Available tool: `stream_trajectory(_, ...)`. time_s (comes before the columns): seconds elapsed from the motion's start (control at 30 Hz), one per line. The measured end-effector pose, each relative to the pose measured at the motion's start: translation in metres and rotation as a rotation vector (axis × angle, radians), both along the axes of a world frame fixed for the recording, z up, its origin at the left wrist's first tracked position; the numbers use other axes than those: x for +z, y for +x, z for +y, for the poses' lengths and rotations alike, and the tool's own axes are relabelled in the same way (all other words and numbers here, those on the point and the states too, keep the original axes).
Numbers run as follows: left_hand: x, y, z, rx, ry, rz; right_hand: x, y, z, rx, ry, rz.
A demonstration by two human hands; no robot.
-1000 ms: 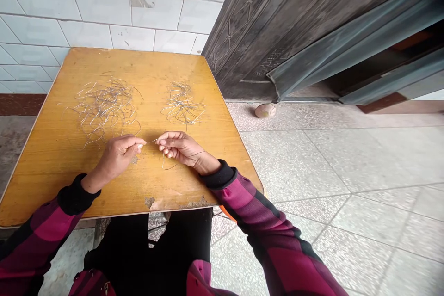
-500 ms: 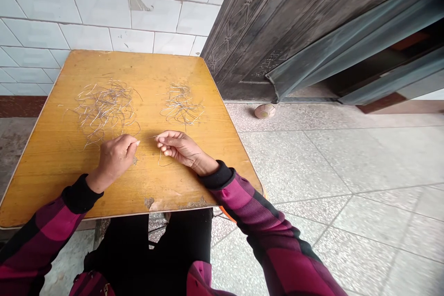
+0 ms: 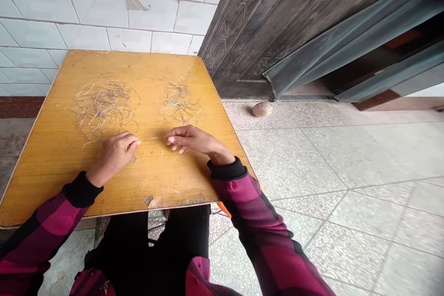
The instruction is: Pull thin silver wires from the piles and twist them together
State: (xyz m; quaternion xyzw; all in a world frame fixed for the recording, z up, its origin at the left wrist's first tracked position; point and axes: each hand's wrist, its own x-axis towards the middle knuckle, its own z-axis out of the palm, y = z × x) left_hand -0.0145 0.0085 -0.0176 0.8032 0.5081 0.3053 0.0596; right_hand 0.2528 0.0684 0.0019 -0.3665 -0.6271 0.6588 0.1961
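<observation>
My left hand (image 3: 118,152) is closed in a pinch at the left, thumb pressed to the forefinger, with a thin wire (image 3: 154,138) at its fingertips. The wire reaches toward my right hand (image 3: 190,141), whose thumb and curled fingers close loosely near its other part. Faint bits of wire show below the right fingers; the exact contact there is blurred. Beyond my left hand lies a large tangled pile of thin wires (image 3: 106,108). A smaller wire pile (image 3: 179,104) lies beyond my right hand.
The yellow wooden table (image 3: 138,62) has chipped patches along its front edge. Behind it rises a white tiled wall (image 3: 93,4). To the right are a dark carved door (image 3: 249,32), a hanging curtain (image 3: 312,55) and a ball-like object (image 3: 262,109) on the floor.
My right hand has shifted right and slightly away from me, its wrist more bent, widening the gap between the hands. My left hand stays nearly still in its pinch.
</observation>
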Motion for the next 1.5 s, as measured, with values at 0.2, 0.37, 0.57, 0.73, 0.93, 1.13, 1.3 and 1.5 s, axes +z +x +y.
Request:
stream_trajectory(0.2,-0.002,0.005,0.003,-0.041,-0.049,0.061,-0.005,0.036,-0.024,0.067,0.581,-0.283)
stream_trajectory(0.37,-0.002,0.009,0.002,-0.033,-0.002,0.021,-0.020,0.020,-0.059,0.107,1.045,-0.476)
stream_trajectory(0.57,0.004,0.009,-0.001,-0.034,0.005,-0.261,-0.026,-0.001,-0.062,0.065,1.280,-0.591)
stream_trajectory(0.73,0.011,0.008,-0.006,-0.043,-0.078,-0.443,-0.026,-0.007,-0.053,-0.084,1.266,-0.578)
stream_trajectory(0.93,0.014,0.010,-0.008,-0.056,-0.392,-0.906,-0.015,-0.018,-0.051,-0.405,1.095,-0.320)
stream_trajectory(1.13,0.013,0.018,-0.010,-0.153,-0.595,-1.283,-0.002,-0.025,-0.055,-0.545,0.128,0.361)
stream_trajectory(1.3,0.008,0.024,-0.020,-0.200,-0.612,-1.116,0.011,-0.034,-0.050,-0.487,-0.172,0.642)
stream_trajectory(1.5,0.011,0.017,-0.022,-0.337,-0.426,-0.638,0.014,-0.029,-0.047,-0.515,-0.145,0.586)
